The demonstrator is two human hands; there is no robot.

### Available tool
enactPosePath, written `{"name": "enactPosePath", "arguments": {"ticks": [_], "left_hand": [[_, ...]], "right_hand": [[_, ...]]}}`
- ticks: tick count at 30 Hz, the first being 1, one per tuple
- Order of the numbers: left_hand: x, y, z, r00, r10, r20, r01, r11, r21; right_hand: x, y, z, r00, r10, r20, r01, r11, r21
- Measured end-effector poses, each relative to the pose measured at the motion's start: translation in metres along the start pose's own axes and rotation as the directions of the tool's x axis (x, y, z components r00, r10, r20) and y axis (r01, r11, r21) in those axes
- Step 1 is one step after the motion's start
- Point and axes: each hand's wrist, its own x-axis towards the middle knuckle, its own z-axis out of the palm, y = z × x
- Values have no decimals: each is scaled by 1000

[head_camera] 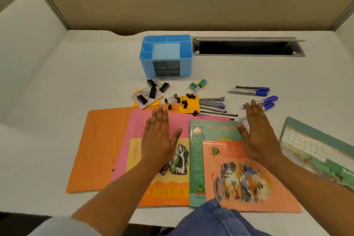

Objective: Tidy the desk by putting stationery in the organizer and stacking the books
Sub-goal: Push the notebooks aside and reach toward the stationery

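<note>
The left hand [159,136] and right hand [258,132] are shown flat, fingers straight, grasping nothing, above thin paper-covered exercise books [249,188] at lower centre of the white bench [86,74]. These are judged light, floppy and slippery, best lifted by an edge. The blue plastic organizer [165,57] stands at upper centre.

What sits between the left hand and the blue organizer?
In the head view, black binder clips lying on a yellow notepad, then bare desk before the organizer.
</note>
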Motion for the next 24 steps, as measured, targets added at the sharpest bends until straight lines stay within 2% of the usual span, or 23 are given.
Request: {"name": "enactPosePath", "arguments": {"ticks": [4,8,24], "left_hand": [[-19,-17,9,999,-28,28,28,1000,1],[-27,-22,18,996,-47,75,47,999,0],[-29,-21,18,995,-71,76,70,997,15]], "right_hand": [[-29,2,15,993,-12,116,19,998,-59],[-48,5,27,985,-34,170,55,991,-123],[-55,6,34,986,-14,167,33,993,-112]]}}
